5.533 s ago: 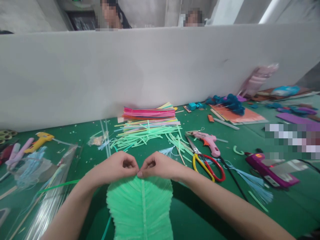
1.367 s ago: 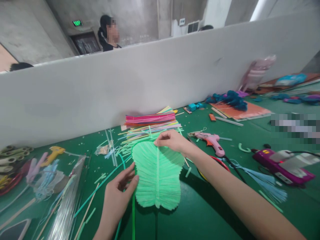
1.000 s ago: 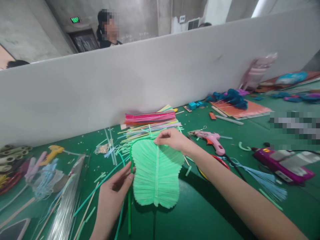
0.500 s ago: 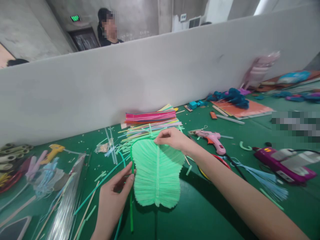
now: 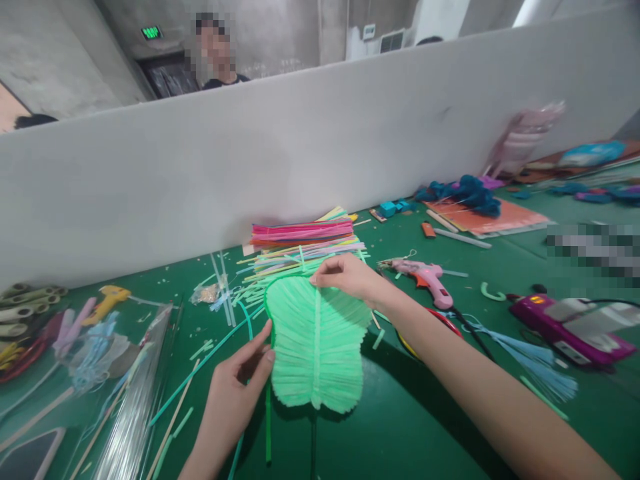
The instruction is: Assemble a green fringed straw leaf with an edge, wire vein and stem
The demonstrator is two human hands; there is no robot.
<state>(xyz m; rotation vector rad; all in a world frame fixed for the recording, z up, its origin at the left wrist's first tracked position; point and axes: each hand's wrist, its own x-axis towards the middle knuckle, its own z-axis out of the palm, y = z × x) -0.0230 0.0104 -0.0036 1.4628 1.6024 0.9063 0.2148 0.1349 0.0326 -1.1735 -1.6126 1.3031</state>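
The green leaf-shaped piece [image 5: 317, 347] is held face up over the green table [image 5: 415, 440], its midrib running from 12 to 6 o'clock and a dark stem [image 5: 313, 443] leading out at 6, probably so that its whole outline faces the wearer. A darker green strip [image 5: 269, 430] follows its edge from near 12 round to 9, the loose end hanging at 7; the two-point hold seems meant to keep strip and edge together. Taking the piece as the dial's centre, the right hand [image 5: 345, 275] pinches its top at 12 with thumb and forefinger closed. The left hand [image 5: 235, 387] touches the edge at 9, thumb and forefinger narrowly parted; whether they grip the strip cannot be told. Pipe-cleaner bundles [image 5: 303, 233] lie beyond at 12, the pink glue gun [image 5: 429, 277] at 2, perhaps for easy reach.
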